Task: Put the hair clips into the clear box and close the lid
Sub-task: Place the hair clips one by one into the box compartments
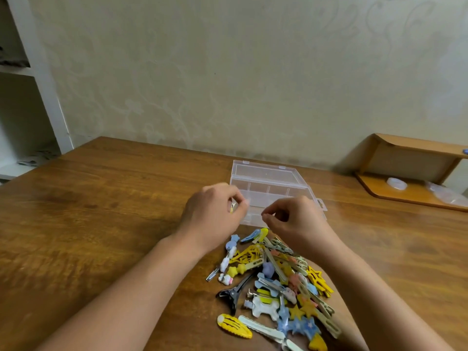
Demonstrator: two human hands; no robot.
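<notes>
The clear box (274, 192) stands on the wooden table (101, 214) with its lid (266, 171) swung open toward the wall; dividers show inside. My left hand (212, 214) hovers at the box's near left corner and pinches a small yellow and silver hair clip (233, 206). My right hand (296, 221) is over the box's front edge, thumb and fingers curled together with nothing visible between them. A pile of several colourful hair clips (278, 279) lies on the table just in front of the box, between my forearms.
A low wooden shelf (410, 158) sits at the back right with clear plastic items (396, 183) on it. White shelving (38, 97) stands at the left. A papered wall runs close behind the table's far edge.
</notes>
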